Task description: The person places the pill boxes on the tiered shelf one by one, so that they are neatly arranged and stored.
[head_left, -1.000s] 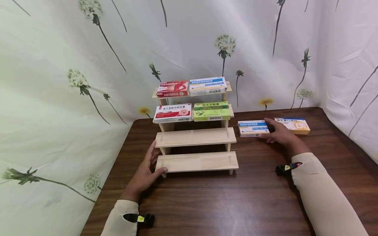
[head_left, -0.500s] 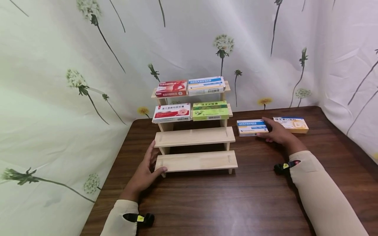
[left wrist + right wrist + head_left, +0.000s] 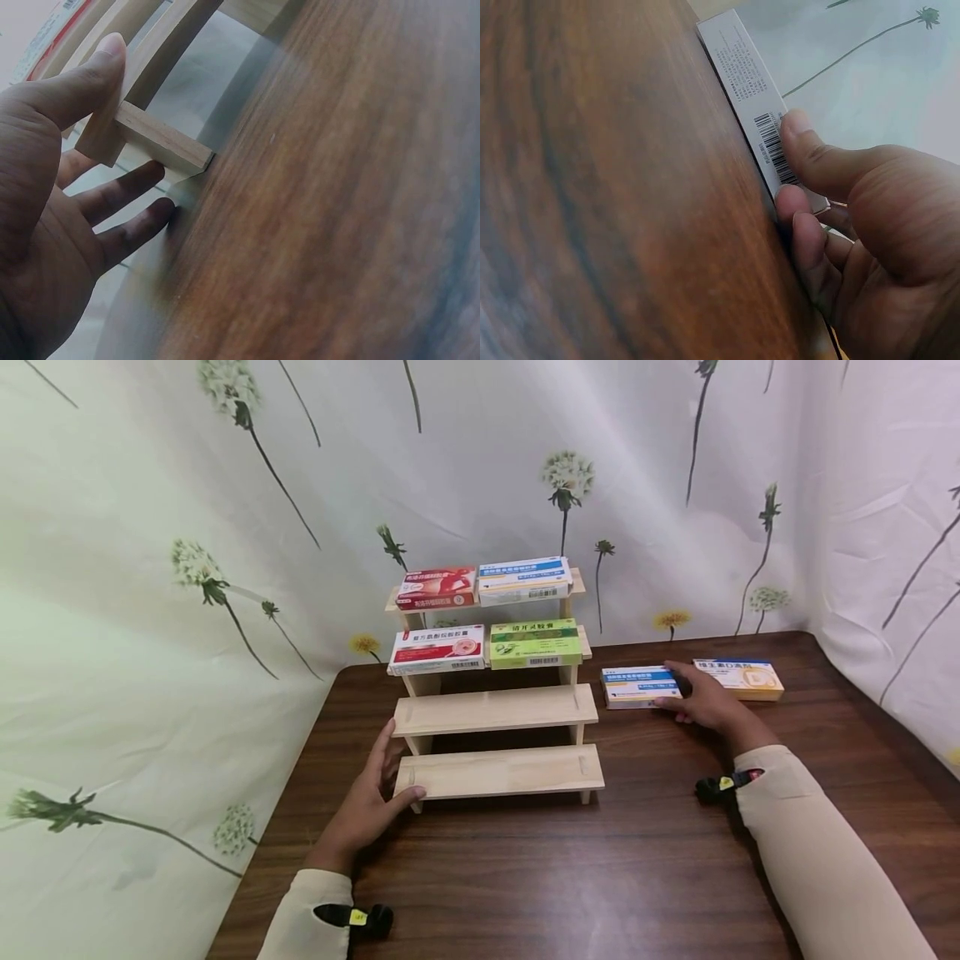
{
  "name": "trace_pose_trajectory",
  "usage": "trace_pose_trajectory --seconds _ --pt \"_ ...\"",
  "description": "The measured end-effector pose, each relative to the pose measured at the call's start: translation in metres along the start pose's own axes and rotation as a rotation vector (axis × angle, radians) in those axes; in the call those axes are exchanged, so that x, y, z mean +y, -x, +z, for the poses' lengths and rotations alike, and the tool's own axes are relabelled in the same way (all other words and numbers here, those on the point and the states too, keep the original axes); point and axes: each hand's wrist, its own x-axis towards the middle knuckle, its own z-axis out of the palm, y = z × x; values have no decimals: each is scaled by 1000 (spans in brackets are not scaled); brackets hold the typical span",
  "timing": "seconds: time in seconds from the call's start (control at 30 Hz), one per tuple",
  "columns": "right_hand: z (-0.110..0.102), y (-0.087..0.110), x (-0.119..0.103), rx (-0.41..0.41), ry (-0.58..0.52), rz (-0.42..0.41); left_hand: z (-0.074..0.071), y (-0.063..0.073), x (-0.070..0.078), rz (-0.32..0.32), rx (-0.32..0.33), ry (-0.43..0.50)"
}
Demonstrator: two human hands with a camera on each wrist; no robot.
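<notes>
Hands point(image 3: 366, 803) point(image 3: 708, 700) at rack point(image 3: 498, 772) and box point(image 3: 637, 686) edges

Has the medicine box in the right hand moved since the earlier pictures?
No, not visibly: in the head view, the blue-and-white medicine box keeps the same gap from the wooden tiered rack.

Room over counter point(image 3: 510, 877) before rack point(image 3: 495, 708), also above its two lower shelves point(image 3: 498, 772). Blue box point(image 3: 633, 687) right of rack: slim gap. Left hand point(image 3: 367, 802) blocks rack's left end; curtain point(image 3: 480, 468) bars rear.
</notes>
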Motion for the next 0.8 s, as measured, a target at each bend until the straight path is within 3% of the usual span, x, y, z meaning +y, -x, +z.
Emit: trace_pose_trajectory --seconds 0.43,0.8 --pt "-1 1 0 4 26 -76 -1 -1 -3 24 -7 20" --pt "-3 5 -2 1 45 -46 0 -1 -3 32 -12 36"
